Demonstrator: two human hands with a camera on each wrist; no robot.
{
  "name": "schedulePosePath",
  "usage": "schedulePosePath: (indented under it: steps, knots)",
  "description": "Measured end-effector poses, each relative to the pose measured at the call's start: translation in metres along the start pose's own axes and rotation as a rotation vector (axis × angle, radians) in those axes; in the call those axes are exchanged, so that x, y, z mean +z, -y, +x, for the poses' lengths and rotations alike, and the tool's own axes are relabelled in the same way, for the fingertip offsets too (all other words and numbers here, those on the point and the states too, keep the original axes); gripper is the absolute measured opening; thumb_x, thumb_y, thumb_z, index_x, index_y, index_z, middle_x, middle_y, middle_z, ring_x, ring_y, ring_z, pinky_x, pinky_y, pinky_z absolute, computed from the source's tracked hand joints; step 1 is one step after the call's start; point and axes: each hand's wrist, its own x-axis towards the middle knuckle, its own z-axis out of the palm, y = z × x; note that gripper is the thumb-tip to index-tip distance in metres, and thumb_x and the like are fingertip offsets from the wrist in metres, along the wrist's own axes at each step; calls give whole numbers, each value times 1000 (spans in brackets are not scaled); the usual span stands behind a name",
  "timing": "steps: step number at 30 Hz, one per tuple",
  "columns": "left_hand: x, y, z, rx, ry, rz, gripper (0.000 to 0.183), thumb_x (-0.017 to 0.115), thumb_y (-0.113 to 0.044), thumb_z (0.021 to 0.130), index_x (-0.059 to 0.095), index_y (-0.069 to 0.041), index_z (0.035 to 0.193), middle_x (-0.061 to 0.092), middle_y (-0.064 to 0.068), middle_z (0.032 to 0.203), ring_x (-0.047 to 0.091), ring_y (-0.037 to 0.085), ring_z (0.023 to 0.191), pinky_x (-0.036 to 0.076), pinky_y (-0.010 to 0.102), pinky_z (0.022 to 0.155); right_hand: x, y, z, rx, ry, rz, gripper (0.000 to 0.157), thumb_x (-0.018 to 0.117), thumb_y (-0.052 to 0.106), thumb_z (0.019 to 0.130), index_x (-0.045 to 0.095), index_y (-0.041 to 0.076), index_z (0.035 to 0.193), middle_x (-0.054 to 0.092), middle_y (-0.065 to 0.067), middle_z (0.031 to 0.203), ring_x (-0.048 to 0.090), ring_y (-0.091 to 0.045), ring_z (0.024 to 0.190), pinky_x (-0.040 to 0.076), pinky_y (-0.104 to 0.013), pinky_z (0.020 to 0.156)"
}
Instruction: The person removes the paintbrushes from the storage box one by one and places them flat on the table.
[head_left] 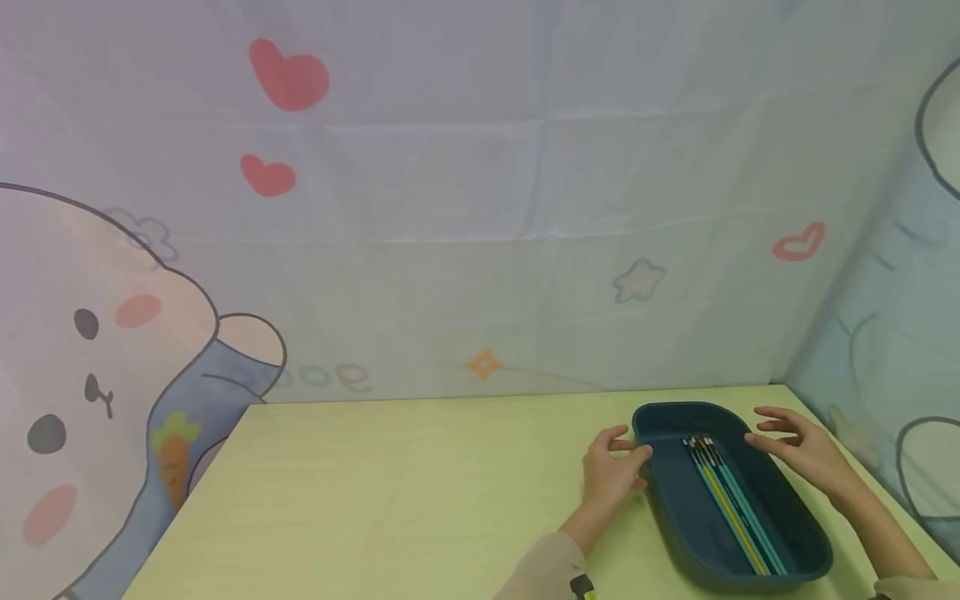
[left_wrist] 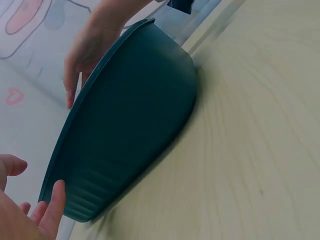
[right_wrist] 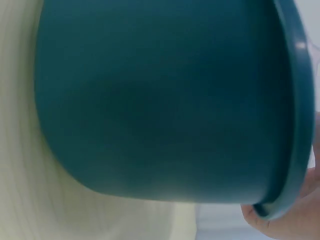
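Observation:
A dark teal plastic tray [head_left: 675, 533] with rounded corners and a raised rim stands at the right of the table. Several slim, pencil-like sticks [head_left: 731, 508] with teal and yellow shafts and darker far ends lie lengthwise in it. My left hand [head_left: 611, 471] is at the tray's left rim, thumb by the edge and fingers loosely spread along the outside wall [left_wrist: 130, 100]. On the opposite side my right hand [head_left: 806, 450] hovers by the right rim, its fingers extended. In the right wrist view the tray wall [right_wrist: 160, 110] hides part of that hand.
The pale wooden table [head_left: 360, 500] extends to the left of the tray. Behind it hangs a light cloth backdrop [head_left: 450, 192] with printed hearts and a cartoon animal. Another printed cloth [head_left: 900, 333] borders the table's right edge, near my right arm.

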Motion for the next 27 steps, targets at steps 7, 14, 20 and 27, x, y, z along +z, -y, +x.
schedulePosePath:
  steps: [7, 14, 20, 27]
  knots:
    - [2, -2, 2, -28, 6, -22, 44, 76, -7, 76, 63, -5, 117, 63, 8, 94, 63, 20, 57, 60, 35, 50, 3, -6, 0, 34, 37, 9, 63, 55, 31, 97, 33, -10, 140, 49, -37, 127, 47, 16, 80, 54, -25, 65]
    - [4, -2, 2, -23, 5, 10, 44, 75, -3, 75, 63, -5, 117, 63, 5, 90, 67, 19, 60, 59, 34, 50, 4, -11, 0, 40, 58, 24, 60, 53, 31, 98, 35, -11, 137, 49, -37, 126, 44, 20, 81, 54, -25, 67]
    - [5, -2, 2, -27, -7, 4, 45, 74, 3, 73, 63, -4, 116, 64, 6, 88, 68, 22, 59, 60, 34, 50, 4, -13, 4, 81, 89, -26, 62, 51, 33, 99, 35, -13, 138, 49, -40, 127, 60, -7, 92, 56, -31, 71]
    - [5, 1, 2, -43, 17, -27, 45, 73, 7, 72, 63, 0, 116, 61, 8, 87, 67, 20, 63, 61, 40, 55, 4, -10, 5, 145, 161, -62, 66, 45, 39, 100, 33, -13, 139, 44, -42, 129, 52, -50, 111, 55, -43, 77]
